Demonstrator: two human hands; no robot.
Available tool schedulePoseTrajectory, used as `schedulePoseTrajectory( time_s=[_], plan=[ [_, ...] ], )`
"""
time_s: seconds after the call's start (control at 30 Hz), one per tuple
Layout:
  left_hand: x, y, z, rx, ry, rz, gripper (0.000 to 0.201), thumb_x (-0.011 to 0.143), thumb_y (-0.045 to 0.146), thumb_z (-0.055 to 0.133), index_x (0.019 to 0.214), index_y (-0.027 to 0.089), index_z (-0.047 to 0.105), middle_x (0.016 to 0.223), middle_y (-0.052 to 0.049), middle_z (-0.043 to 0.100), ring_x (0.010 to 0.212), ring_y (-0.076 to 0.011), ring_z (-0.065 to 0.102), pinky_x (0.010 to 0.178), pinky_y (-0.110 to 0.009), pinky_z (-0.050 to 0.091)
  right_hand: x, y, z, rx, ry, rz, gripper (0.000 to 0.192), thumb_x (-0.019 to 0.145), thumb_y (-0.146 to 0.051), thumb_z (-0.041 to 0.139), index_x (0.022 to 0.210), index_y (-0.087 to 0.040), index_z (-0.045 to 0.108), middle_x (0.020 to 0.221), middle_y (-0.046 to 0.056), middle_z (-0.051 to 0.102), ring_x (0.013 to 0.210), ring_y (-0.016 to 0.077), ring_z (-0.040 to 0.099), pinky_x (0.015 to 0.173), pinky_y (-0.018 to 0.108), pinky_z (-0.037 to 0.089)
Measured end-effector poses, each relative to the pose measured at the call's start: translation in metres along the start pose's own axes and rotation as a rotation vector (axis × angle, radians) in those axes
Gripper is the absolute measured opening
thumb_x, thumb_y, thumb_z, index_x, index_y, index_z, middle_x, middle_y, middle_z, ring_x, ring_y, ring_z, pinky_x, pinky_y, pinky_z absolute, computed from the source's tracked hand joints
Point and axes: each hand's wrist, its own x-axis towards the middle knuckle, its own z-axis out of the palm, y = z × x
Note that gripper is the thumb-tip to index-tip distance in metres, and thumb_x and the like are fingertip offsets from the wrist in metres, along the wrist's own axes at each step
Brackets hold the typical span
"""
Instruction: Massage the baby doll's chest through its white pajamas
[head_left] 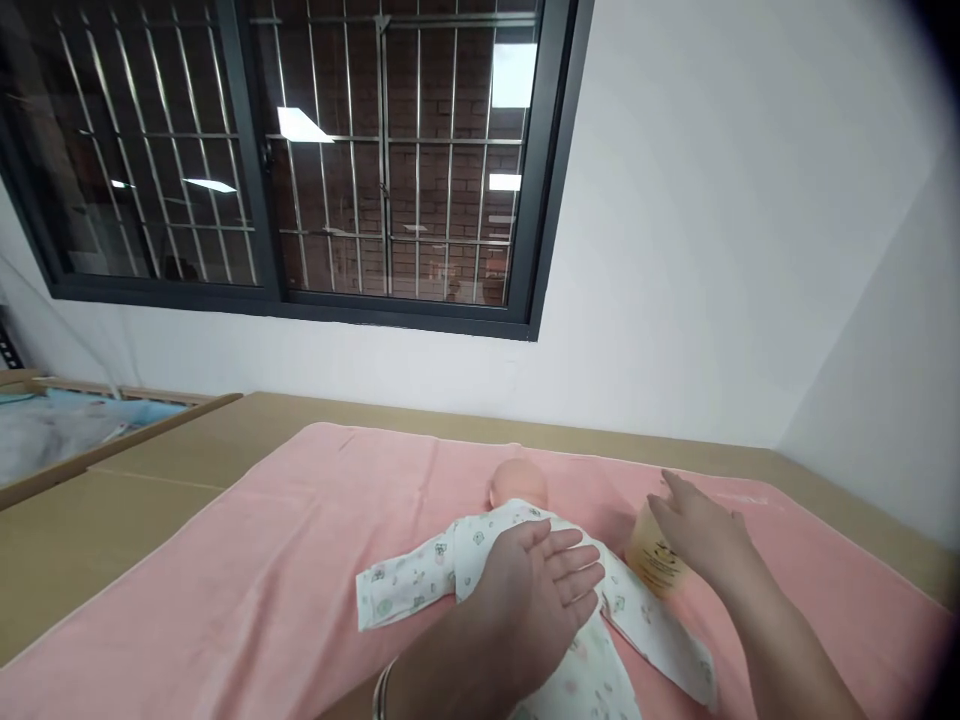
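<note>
A baby doll point(519, 484) lies on a pink towel point(322, 520), its bald head toward the wall. It wears a white printed baby garment point(420, 580) with both sleeves spread out. My left hand point(540, 600) is held palm up over the doll's torso, fingers extended and the palm bare. To the right of the doll stands a bottle of yellowish liquid point(656, 560) with dark print. My right hand point(697, 530) is at the top of this bottle, palm down with its fingers stretched out. The hand hides the bottle's top, so its contact there is unclear.
The towel covers part of a tan tabletop point(157, 500) that runs along a white wall point(675, 250). A barred, dark-framed window point(405, 180) is above. At the far left, a wooden-edged tray or bed point(127, 440) holds blue and white cloth.
</note>
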Motion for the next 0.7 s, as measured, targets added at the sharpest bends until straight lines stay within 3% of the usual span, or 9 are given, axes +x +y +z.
schedulePoseTrajectory(
  time_s=[0.13, 0.2, 0.27, 0.33, 0.4, 0.5, 0.57, 0.7],
  plan=[
    [-0.012, 0.003, -0.003, -0.018, -0.020, 0.034, 0.050, 0.090, 0.032, 0.038, 0.131, 0.003, 0.046, 0.138, -0.019, 0.050, 0.128, -0.0259, 0.049, 0.108, -0.035, 0.036, -0.034, -0.023, -0.020, 0.158, 0.153, -0.088, 0.054, 0.092, -0.038, 0.033, 0.138, -0.012, 0.047, 0.142, 0.014, 0.049, 0.134, 0.0332, 0.041, 0.111, 0.056, 0.028],
    [-0.017, 0.003, -0.002, -0.036, -0.020, 0.051, 0.050, 0.091, 0.032, 0.038, 0.131, 0.003, 0.046, 0.137, -0.019, 0.051, 0.128, -0.0255, 0.050, 0.109, -0.035, 0.035, -0.063, -0.042, -0.025, 0.259, 0.200, -0.229, 0.049, 0.094, -0.043, 0.036, 0.138, -0.024, 0.048, 0.142, 0.007, 0.050, 0.135, 0.0312, 0.040, 0.109, 0.055, 0.034],
    [-0.024, 0.003, 0.000, -0.045, -0.098, 0.075, 0.051, 0.091, 0.033, 0.037, 0.130, 0.003, 0.048, 0.136, -0.018, 0.053, 0.129, -0.0254, 0.048, 0.111, -0.035, 0.033, -0.093, -0.060, -0.024, 0.311, 0.180, -0.444, 0.047, 0.095, -0.042, 0.037, 0.139, -0.028, 0.046, 0.143, 0.004, 0.049, 0.138, 0.0310, 0.035, 0.107, 0.055, 0.038],
    [-0.035, 0.002, 0.003, -0.037, -0.254, 0.127, 0.052, 0.092, 0.038, 0.037, 0.130, 0.006, 0.050, 0.135, -0.016, 0.055, 0.131, -0.0263, 0.046, 0.113, -0.037, 0.030, -0.119, -0.075, -0.018, 0.298, 0.174, -0.742, 0.054, 0.096, -0.039, 0.037, 0.147, -0.026, 0.031, 0.152, 0.007, 0.035, 0.141, 0.0307, 0.028, 0.110, 0.057, 0.031],
    [-0.049, 0.002, 0.005, -0.010, -0.380, 0.193, 0.055, 0.092, 0.046, 0.036, 0.131, 0.010, 0.052, 0.134, -0.013, 0.056, 0.134, -0.0284, 0.042, 0.115, -0.042, 0.026, -0.140, -0.086, -0.011, 0.250, 0.255, -0.927, 0.064, 0.096, -0.040, 0.036, 0.152, -0.019, 0.015, 0.158, 0.012, 0.019, 0.144, 0.0351, 0.015, 0.111, 0.066, 0.019],
    [-0.068, 0.005, 0.006, 0.052, -0.358, 0.244, 0.063, 0.089, 0.058, 0.035, 0.133, 0.015, 0.051, 0.136, -0.011, 0.054, 0.139, -0.0308, 0.034, 0.117, -0.046, 0.023, -0.163, -0.097, 0.000, 0.216, 0.395, -1.067, 0.075, 0.095, -0.045, 0.034, 0.152, -0.007, 0.004, 0.158, 0.019, 0.006, 0.144, 0.0406, 0.006, 0.109, 0.072, 0.010],
    [-0.074, 0.008, 0.006, 0.087, -0.313, 0.277, 0.067, 0.089, 0.062, 0.032, 0.135, 0.017, 0.049, 0.140, -0.010, 0.051, 0.142, -0.0289, 0.028, 0.118, -0.044, 0.020, -0.176, -0.102, 0.005, 0.230, 0.486, -1.109, 0.071, 0.094, -0.039, 0.038, 0.151, -0.005, 0.012, 0.157, 0.019, 0.010, 0.144, 0.0386, 0.012, 0.111, 0.066, 0.017],
    [-0.060, 0.004, 0.011, 0.098, -0.284, 0.305, 0.069, 0.089, 0.066, 0.027, 0.140, 0.022, 0.043, 0.142, -0.007, 0.048, 0.144, -0.0254, 0.023, 0.117, -0.044, 0.021, -0.196, -0.107, 0.008, 0.261, 0.643, -1.213, 0.052, 0.090, -0.023, 0.050, 0.142, -0.020, 0.041, 0.151, 0.010, 0.037, 0.141, 0.0292, 0.028, 0.113, 0.052, 0.029]
  ],
)
